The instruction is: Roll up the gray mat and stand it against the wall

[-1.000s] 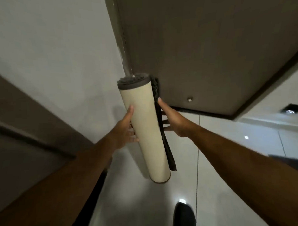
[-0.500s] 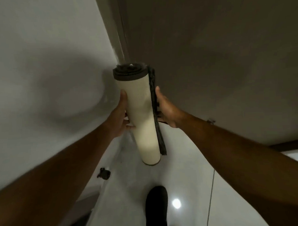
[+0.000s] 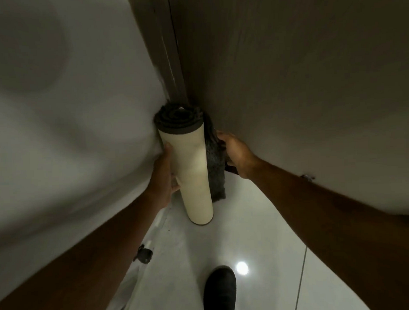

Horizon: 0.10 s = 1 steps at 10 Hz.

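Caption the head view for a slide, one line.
Both hands, left hand and right hand, steady the rolled mat upright in the corner between white wall and brown door.

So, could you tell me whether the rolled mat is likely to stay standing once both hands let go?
Probably only if leaned: the rolled mat is tall on a narrow base, so it may tip. Its loose gray flap hangs unrolled, so it could unwind. The glossy floor might let its base slide.

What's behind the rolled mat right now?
Behind the rolled mat is the corner where the white wall meets a brown door frame. Both hands, left hand and right hand, flank it. Actual contact with the wall is hidden.
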Motion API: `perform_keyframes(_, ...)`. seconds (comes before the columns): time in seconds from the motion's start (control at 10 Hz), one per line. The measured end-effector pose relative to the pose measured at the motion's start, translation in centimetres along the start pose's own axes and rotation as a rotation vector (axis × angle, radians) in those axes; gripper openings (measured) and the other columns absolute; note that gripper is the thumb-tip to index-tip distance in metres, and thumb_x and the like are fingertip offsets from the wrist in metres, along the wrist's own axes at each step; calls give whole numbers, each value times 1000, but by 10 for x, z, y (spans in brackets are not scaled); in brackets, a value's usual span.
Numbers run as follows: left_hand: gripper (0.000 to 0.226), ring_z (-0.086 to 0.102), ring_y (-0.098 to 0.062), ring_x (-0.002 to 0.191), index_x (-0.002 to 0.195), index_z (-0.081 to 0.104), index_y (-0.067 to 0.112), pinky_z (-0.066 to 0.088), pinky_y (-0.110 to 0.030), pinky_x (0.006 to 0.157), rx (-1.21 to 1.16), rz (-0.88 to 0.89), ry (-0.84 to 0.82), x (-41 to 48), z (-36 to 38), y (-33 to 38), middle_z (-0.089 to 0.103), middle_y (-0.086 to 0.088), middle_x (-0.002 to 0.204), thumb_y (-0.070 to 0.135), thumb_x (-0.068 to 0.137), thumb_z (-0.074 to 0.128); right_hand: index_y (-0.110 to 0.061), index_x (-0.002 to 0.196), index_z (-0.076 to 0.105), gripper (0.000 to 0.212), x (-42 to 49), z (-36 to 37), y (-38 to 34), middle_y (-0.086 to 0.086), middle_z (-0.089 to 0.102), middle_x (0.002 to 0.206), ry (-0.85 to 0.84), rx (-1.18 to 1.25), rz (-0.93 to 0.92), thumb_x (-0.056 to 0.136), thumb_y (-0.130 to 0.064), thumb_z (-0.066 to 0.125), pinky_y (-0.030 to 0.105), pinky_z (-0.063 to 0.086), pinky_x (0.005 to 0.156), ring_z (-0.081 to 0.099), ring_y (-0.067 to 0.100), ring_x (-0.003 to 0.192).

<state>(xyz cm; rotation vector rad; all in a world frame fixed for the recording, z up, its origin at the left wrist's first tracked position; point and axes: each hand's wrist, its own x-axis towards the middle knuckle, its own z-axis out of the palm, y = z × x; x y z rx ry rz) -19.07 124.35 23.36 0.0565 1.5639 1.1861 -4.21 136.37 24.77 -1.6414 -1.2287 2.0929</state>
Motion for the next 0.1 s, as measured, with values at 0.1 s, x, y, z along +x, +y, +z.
perform_keyframes(0.1,30,61,13,71,119,56,39,46,-29,76,29,212,185,-14,12,8,63,25,88,56,98,42,-16,144,48,42,-17,-11,-16,8,50,148,100,-61,-178,104,-28,45,27,39,103,53,22,126)
